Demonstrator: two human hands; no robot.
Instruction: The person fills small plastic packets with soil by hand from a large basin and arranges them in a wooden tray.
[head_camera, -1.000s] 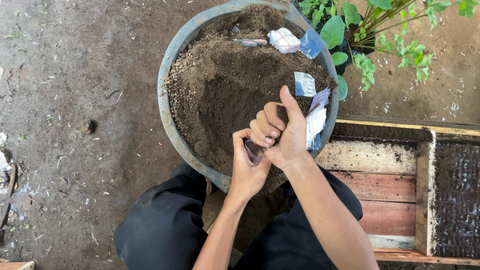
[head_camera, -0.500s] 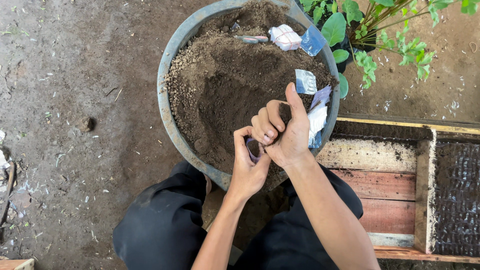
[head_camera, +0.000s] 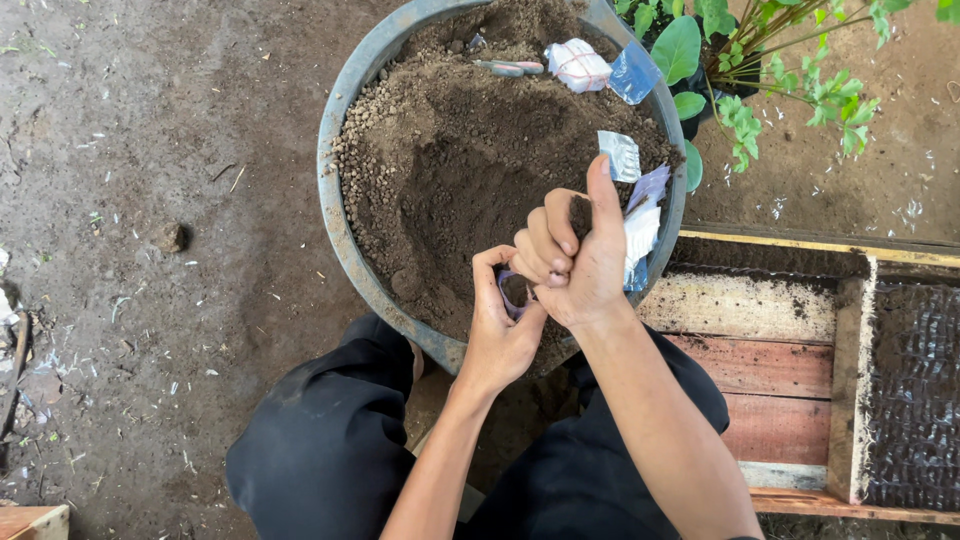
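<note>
Dark soil fills the grey round tub (head_camera: 335, 215) on the dirt floor. Over its near edge, the left hand (head_camera: 500, 325) curls around a small purple-rimmed plastic bag (head_camera: 514, 295), holding its mouth open, while the right hand (head_camera: 575, 265) is bunched closed on a pinch of soil right above it. Wooden seedling tray (head_camera: 760, 365) sits off right.

Soil (head_camera: 450, 170) in basin (head_camera: 335, 215), wooden tray (head_camera: 770, 350) to its right (plant (head_camera: 760, 60) behind).

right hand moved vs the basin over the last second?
Barely. The right hand stays curled over the small bag in the left hand, at the same spot by the grey basin's near rim.
</note>
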